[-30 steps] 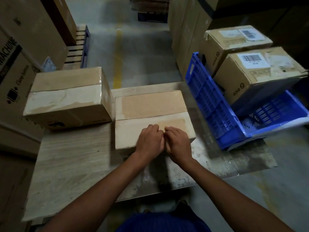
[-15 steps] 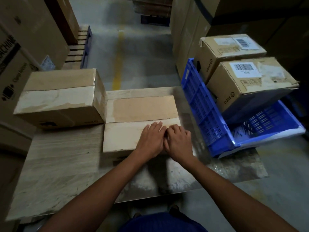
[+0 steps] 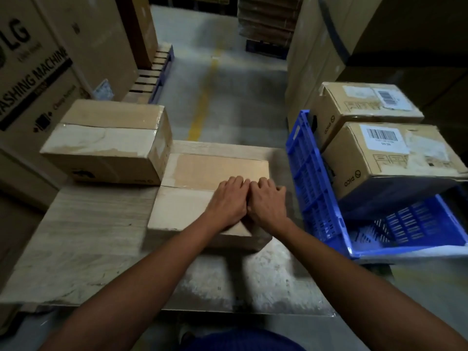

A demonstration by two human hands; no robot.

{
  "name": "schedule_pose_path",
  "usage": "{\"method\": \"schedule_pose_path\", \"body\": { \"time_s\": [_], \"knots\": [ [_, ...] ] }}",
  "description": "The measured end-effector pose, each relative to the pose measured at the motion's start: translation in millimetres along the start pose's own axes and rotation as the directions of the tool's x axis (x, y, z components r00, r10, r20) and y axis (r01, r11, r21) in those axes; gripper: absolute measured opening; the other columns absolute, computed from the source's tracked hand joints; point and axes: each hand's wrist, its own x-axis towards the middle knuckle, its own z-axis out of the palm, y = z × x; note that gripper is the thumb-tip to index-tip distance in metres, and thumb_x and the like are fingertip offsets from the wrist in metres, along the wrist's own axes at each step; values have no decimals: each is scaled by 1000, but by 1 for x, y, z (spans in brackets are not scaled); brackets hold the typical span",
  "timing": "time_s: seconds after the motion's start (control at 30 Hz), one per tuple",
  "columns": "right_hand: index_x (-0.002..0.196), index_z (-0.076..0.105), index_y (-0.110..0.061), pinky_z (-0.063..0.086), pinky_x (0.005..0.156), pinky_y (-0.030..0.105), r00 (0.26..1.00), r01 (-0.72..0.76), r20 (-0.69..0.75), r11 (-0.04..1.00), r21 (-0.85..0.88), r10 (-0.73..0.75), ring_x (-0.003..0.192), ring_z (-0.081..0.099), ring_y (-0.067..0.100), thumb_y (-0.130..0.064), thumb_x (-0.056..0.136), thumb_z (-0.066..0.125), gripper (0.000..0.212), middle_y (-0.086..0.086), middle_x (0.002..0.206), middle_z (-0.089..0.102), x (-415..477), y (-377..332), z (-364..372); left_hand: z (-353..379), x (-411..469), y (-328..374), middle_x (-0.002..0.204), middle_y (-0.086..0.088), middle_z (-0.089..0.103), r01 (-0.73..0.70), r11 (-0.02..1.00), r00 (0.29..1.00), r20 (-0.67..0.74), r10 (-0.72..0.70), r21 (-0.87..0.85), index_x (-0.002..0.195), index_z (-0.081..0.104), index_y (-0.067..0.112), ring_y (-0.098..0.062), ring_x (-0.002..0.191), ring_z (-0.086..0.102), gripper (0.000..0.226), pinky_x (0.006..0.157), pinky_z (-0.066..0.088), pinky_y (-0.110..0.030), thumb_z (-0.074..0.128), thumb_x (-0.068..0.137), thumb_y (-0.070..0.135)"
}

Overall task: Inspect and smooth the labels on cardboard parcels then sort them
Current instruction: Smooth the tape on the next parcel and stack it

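Observation:
A flat cardboard parcel (image 3: 192, 173) lies on the wooden table (image 3: 83, 244) in front of me. My left hand (image 3: 228, 201) and my right hand (image 3: 268, 202) lie side by side, palms down, on its top near the right end, fingers stretched forward across the centre seam. No label shows on this parcel's top. A second, taller taped parcel (image 3: 106, 140) stands just left of it, touching its far left corner.
A blue plastic crate (image 3: 316, 188) tilts at the table's right edge and holds two labelled, barcoded boxes (image 3: 395, 153) (image 3: 362, 102). Large appliance cartons (image 3: 33, 72) stand on the left. Tall cartons stand on the right. A concrete aisle with a yellow line (image 3: 202, 102) runs ahead.
Both hands have slid forward over the parcel top, from the near flap toward the centre seam, with fingers flattening out. The camera has shifted, so the scene sits lower and more to the right.

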Motion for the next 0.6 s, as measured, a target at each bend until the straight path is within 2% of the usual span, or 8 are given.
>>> {"method": "schedule_pose_path", "body": {
  "time_s": [0.1, 0.17, 0.2, 0.27, 0.37, 0.43, 0.5, 0.6],
  "knots": [
    [139, 45, -17, 38, 106, 49, 998, 15, 55, 997, 80, -20, 135, 41, 29, -35, 100, 37, 44, 13, 146, 45, 13, 8, 9, 8, 14, -10, 167, -10, 9, 61, 998, 997, 57, -61, -5, 158, 18, 14, -27, 154, 8, 57, 124, 11, -46, 29, 105, 30],
    [157, 24, -14, 24, 121, 49, 988, 35, 143, 994, 103, -50, 154, 14, 31, -32, 103, 28, 57, 14, 166, 17, 14, 13, 17, 18, 17, -15, 168, -6, -1, 76, 996, 993, 91, -81, 50, 160, 11, 17, -23, 155, -2, 59, 124, 4, -46, 25, 106, 36],
    [160, 16, -13, 19, 124, 49, 983, 41, 176, 994, 99, -58, 156, 5, 30, -32, 104, 25, 59, 13, 168, 8, 14, 14, 20, 21, 18, -17, 168, -5, -1, 76, 995, 992, 94, -82, 69, 160, 12, 17, -22, 155, -2, 59, 124, 4, -46, 25, 106, 37],
    [160, 11, -14, 17, 124, 51, 978, 37, 203, 994, 100, -57, 156, 0, 29, -32, 105, 21, 59, 12, 169, 2, 15, 15, 23, 21, 20, -19, 168, -4, 2, 70, 994, 994, 83, -77, 80, 160, 16, 18, -22, 155, 1, 58, 125, 7, -45, 26, 106, 39],
    [159, 18, -16, 22, 122, 54, 984, 20, 172, 988, 155, -47, 156, 4, 29, -35, 107, 21, 55, 11, 169, 8, 16, 14, 21, 15, 25, -26, 167, -4, 14, 29, 995, 997, 68, -35, 95, 157, 24, 20, -23, 153, 12, 54, 123, 14, -45, 28, 107, 39],
    [155, 27, -18, 23, 121, 56, 990, 0, 135, 976, 217, -30, 155, 8, 29, -36, 107, 23, 51, 11, 168, 13, 15, 15, 21, 10, 26, -34, 163, -6, 26, 61, 990, 998, 8, -62, 129, 153, 33, 21, -25, 149, 24, 51, 121, 19, -47, 29, 106, 39],
    [149, 34, -21, 23, 121, 54, 996, -39, 92, 964, 262, 15, 154, 12, 33, -36, 105, 31, 46, 16, 166, 16, 13, 11, 19, 3, 24, -48, 160, -9, 30, 226, 965, 972, -90, -215, 133, 149, 37, 22, -28, 146, 26, 50, 119, 19, -50, 30, 104, 42],
    [146, 38, -22, 31, 116, 50, 975, -215, 129, 903, 371, 180, 150, 20, 39, -32, 102, 46, 45, 22, 165, 11, 15, 4, 16, -9, 21, -77, 164, -13, 15, 552, 834, 829, -136, -543, 32, 154, 25, 23, -37, 151, 11, 61, 117, 10, -62, 36, 101, 50]
  ]
}}
